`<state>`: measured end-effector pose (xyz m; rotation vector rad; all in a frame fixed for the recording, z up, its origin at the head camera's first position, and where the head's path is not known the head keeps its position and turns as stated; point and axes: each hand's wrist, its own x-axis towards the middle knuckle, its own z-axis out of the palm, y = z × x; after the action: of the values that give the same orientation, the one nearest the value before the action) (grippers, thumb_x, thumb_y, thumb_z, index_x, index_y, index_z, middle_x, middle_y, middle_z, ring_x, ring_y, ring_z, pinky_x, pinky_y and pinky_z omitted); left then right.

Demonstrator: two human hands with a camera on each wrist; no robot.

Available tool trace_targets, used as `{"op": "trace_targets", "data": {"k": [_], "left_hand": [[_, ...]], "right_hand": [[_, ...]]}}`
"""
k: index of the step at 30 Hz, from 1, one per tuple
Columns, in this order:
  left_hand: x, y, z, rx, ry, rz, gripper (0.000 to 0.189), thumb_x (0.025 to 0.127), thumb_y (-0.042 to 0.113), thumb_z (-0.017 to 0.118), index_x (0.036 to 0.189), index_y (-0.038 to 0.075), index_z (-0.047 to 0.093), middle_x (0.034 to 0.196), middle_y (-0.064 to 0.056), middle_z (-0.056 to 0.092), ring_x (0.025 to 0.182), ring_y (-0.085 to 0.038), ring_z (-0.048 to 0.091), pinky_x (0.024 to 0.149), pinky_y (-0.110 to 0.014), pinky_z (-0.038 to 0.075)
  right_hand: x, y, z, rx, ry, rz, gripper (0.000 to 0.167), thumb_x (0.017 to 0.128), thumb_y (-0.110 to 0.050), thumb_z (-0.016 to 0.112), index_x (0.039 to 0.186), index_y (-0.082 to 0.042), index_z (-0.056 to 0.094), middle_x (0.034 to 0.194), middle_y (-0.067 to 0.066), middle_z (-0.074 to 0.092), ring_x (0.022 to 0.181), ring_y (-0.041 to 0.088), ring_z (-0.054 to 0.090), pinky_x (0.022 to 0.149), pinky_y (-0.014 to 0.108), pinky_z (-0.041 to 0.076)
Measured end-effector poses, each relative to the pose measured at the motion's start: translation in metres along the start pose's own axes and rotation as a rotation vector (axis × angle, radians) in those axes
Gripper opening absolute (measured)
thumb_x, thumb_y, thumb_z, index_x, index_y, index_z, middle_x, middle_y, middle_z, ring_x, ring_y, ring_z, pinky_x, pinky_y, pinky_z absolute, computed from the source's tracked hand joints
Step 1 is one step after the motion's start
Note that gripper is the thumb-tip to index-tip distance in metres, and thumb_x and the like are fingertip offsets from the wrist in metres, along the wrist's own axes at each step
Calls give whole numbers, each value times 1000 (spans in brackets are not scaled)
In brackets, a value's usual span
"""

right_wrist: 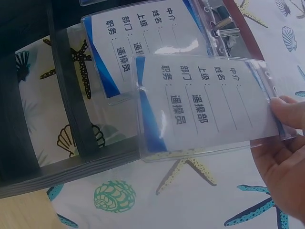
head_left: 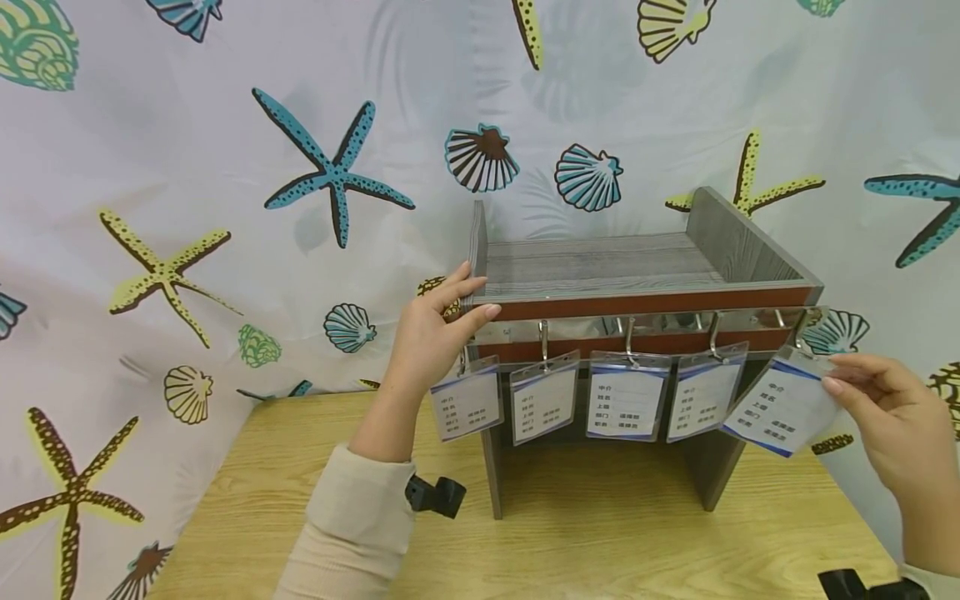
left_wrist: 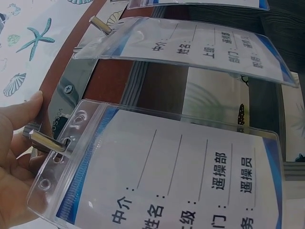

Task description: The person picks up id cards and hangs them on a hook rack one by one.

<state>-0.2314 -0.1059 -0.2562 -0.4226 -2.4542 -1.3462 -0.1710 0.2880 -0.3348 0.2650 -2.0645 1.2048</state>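
A grey wooden desk shelf (head_left: 600, 262) carries a metal hook strip (head_left: 585, 327) along its red-brown front. My left hand (head_left: 431, 337) holds its left front corner, thumb on the front edge and fingers at the side panel. My right hand (head_left: 892, 408) pinches a clear badge holder (head_left: 783, 400) by its top edge, thumb in front. That holder tilts beside the rightmost hook (head_left: 801, 337), its top overlapping the hook in the head view. Several other badge holders (head_left: 628, 396) hang in a row. In the left wrist view, the leftmost badge holder (left_wrist: 171, 171) hangs by its slot from a hook (left_wrist: 47, 140).
The shelf stands on a light wooden table (head_left: 247, 492), its side panels (head_left: 708, 475) reaching down to the surface. Behind hangs a white cloth (head_left: 225, 150) printed with starfish and shells. A black wrist camera mount (head_left: 437, 496) sits beside my left sleeve (head_left: 360, 517).
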Motion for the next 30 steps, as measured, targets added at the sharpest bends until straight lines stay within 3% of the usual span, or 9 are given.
{"op": "trace_targets", "data": {"k": [9, 16, 23, 27, 30], "left_hand": [[0, 0, 0, 12, 0, -4, 42, 80, 35, 59, 118, 19, 54, 134, 9, 32, 124, -13, 23, 95, -37, 30], [-1, 0, 0, 8, 6, 11, 41, 80, 34, 59, 118, 18, 54, 135, 4, 33, 124, -14, 24, 93, -36, 33], [-1, 0, 1, -6, 4, 14, 41, 80, 33, 59, 118, 17, 54, 135, 5, 32, 124, -14, 25, 88, -32, 38], [-1, -1, 1, -12, 2, 9, 41, 80, 33, 59, 118, 17, 54, 134, 8, 32, 124, -13, 25, 86, -30, 39], [-1, -1, 0, -12, 2, 7, 41, 80, 33, 59, 118, 18, 54, 134, 9, 32, 123, -13, 25, 85, -29, 40]], "right_hand": [[11, 2, -1, -13, -27, 68, 24, 82, 6, 52, 103, -2, 58, 82, -12, 50, 66, 0, 47, 57, 6, 38], [13, 3, -1, -25, -29, 66, 21, 80, 5, 55, 100, -1, 60, 76, -10, 50, 58, -1, 46, 53, 7, 39], [14, 5, -4, 37, -44, 60, 24, 80, 3, 55, 98, -10, 64, 76, -9, 51, 58, 0, 47, 52, 8, 39], [14, 5, -5, -21, -57, 64, 25, 81, 2, 55, 98, -14, 64, 76, -10, 50, 59, 0, 46, 53, 7, 39], [15, 5, -5, -112, -73, 59, 21, 81, 2, 54, 99, -7, 63, 77, -10, 48, 60, 0, 44, 54, 7, 38]]}}
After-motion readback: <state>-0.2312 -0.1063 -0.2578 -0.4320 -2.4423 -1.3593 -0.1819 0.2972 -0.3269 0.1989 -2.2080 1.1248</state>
